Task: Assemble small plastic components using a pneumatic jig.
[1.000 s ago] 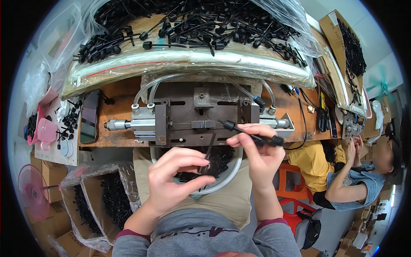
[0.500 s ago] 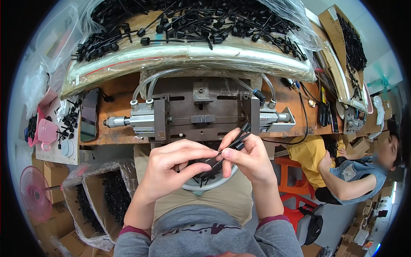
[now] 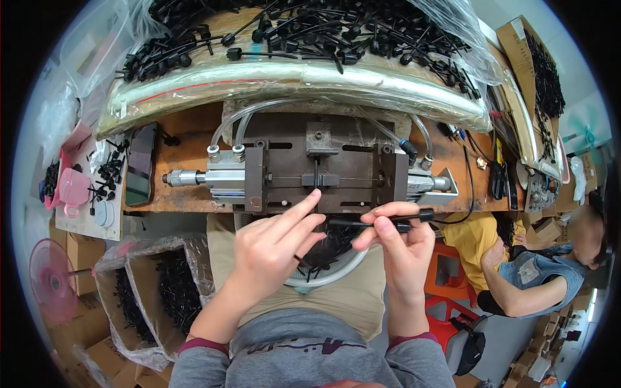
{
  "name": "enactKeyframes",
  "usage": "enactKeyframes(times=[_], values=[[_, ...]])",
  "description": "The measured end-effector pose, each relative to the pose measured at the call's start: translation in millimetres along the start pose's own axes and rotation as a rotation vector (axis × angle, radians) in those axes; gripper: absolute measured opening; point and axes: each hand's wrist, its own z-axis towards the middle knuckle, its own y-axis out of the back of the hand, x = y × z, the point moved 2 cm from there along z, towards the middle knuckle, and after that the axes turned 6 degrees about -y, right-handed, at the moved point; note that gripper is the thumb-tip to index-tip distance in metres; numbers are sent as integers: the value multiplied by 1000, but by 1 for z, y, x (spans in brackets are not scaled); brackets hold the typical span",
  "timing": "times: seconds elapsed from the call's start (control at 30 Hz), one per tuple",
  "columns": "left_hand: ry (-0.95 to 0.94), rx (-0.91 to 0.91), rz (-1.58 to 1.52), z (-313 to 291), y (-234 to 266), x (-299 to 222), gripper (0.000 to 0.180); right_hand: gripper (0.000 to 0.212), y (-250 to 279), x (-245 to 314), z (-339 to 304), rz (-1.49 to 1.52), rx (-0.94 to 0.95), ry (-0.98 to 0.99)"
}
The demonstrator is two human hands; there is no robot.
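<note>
My left hand [image 3: 266, 251] reaches up to the bench fixture [image 3: 281, 169], its index finger stretched out. That fingertip touches the lower end of a slim black piece [image 3: 317, 169] standing across the small block at the fixture's centre. The other fingers are partly bent, and a dark tip shows beneath them, too hidden to name. Between thumb and fingers, my right hand [image 3: 406, 249] holds a few black plastic stems with thicker ends [image 3: 424, 215], lying sideways. Below both hands, on my lap, a round mesh basket [image 3: 336, 277] contains more black stemmed parts.
Silver air cylinders [image 3: 228, 180] with clear hoses flank the fixture. Behind it, a plastic-wrapped ledge [image 3: 291, 84] bears heaped black parts. A phone [image 3: 141, 165] lies at left; lined boxes [image 3: 155, 297] of parts stand below. A seated person [image 3: 530, 271] is at right.
My hands have separated. The left moved up to the fixture, where a slim black piece now sits at the centre block. The right moved right and down, keeping its black stems.
</note>
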Motion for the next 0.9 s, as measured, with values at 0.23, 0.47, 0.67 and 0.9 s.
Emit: enactKeyframes(times=[0.23,0.47,0.67,0.9], values=[[10,84,182,3,-19,-3,23,14,4,1,-2,-232,-20,329],[58,110,165,10,-15,-3,22,13,-1,9,-6,-546,-150,540],[21,112,146,9,-16,0,25,28,-3,11,-5,-1088,-232,881],[7,11,-497,6,5,-27,43,29,-10,-8,7,-1186,20,999]])
